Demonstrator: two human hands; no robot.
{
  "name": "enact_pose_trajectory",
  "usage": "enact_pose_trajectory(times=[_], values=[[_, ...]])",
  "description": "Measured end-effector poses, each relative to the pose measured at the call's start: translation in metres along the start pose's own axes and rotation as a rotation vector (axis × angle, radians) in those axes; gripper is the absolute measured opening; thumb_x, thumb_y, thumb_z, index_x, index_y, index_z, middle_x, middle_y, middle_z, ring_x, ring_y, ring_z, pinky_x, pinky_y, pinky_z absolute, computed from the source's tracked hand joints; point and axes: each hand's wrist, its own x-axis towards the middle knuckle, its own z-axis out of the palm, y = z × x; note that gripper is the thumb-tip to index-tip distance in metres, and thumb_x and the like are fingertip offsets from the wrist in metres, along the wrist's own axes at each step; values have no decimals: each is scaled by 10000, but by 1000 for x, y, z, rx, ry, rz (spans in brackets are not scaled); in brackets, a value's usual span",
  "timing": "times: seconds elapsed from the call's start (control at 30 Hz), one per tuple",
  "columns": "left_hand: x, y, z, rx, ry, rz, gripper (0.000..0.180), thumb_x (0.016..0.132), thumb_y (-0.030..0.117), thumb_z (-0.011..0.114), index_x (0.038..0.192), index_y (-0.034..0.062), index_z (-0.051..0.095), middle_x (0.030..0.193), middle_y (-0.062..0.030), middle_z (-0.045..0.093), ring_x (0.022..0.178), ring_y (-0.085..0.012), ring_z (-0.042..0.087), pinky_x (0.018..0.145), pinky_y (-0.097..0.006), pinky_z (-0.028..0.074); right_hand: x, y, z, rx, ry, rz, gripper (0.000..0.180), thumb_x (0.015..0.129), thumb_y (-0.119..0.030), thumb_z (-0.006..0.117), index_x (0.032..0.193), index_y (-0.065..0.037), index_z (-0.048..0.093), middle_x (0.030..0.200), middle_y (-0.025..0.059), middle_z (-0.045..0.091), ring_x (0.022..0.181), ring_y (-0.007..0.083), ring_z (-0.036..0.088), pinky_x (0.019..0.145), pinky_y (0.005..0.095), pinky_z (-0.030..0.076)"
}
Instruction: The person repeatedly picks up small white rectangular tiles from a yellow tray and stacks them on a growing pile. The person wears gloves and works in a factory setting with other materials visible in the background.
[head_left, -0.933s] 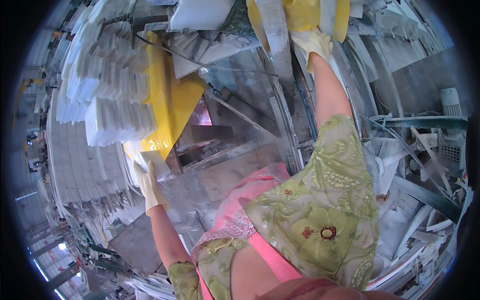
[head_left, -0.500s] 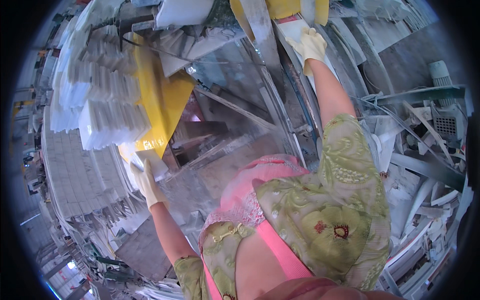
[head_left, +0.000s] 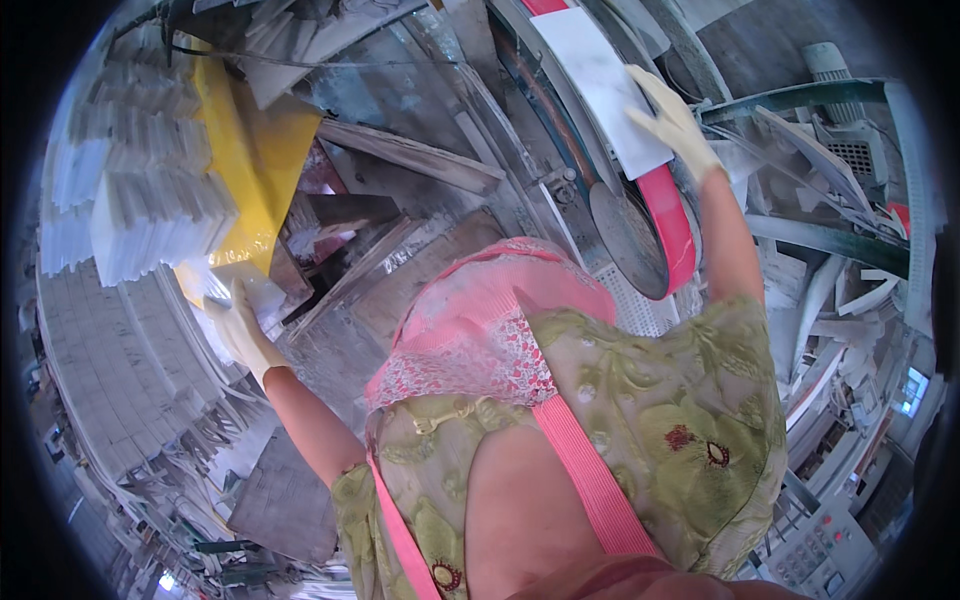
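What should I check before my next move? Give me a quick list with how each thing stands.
1. Left hand and right hand gloved: ok.
2. White slab lying on the red belt: ok.
3. Right hand on the slab: ok, touching its right side.
4. Left hand gripping the white tile at the yellow sheet's lower end: cannot tell.
5. Green shirt clear of the belt's near end: cannot tell, depth unclear.

Ref: red belt [head_left: 675,228]. On it: white slab [head_left: 598,85], faint grey mottling. Beside it: cream right glove [head_left: 672,122]. Left of it: cream left glove [head_left: 240,330], yellow sheet [head_left: 272,150], white tile stacks [head_left: 155,225]. Below-left: pink apron [head_left: 460,305], red-white speckled trim [head_left: 470,365].
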Motion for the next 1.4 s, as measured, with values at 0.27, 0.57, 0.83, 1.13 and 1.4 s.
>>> enact_pose_trajectory(times=[0.27, 0.57, 0.83, 1.13, 1.4], values=[[4, -4, 0, -6, -9, 10, 855, 876, 487, 637, 1503, -34, 377, 1340, -274, 603, 1179, -369, 619, 1021, -402, 441, -77, -46, 28, -610, -64, 93, 1027, 728, -342, 837, 1569, -103, 298, 1605, 164, 336, 1495, 317, 301, 1220, 486, 248], [4, -8, -1, 26, 2, -4, 880, 863, 513, 646, 1500, -33, 382, 1353, -274, 591, 1214, -389, 593, 1043, -411, 423, -70, -48, 31, -518, 88, 125, 675, 889, -267, 678, 1461, -2, 436, 1456, 197, 515, 1367, 316, 482, 1161, 429, 363], [10, -12, -2, 1, -20, 34, 880, 872, 521, 655, 1507, -23, 381, 1386, -268, 570, 1246, -387, 571, 1060, -407, 411, -16, -53, 39, -744, 98, -153, 671, 872, -269, 691, 1434, -3, 439, 1444, 172, 528, 1377, 273, 471, 1162, 467, 343], [6, -16, -2, -78, -28, 52, 782, 883, 451, 668, 1449, -37, 440, 1356, -265, 588, 1217, -382, 590, 1024, -418, 439, 14, -49, 50, -880, -70, 23, 963, 751, -247, 802, 1534, -3, 298, 1573, 170, 382, 1479, 282, 343, 1190, 468, 310], [23, -29, 0, -76, -203, 40, 913, 824, 590, 693, 1414, -63, 450, 1121, -236, 696, 1059, -345, 678, 906, -404, 512, 39, -47, 12, -612, -125, 289, 638, 949, -602, 488, 1370, -131, 571, 1092, 263, 705, 1029, 431, 687, 879, 549, 533]])
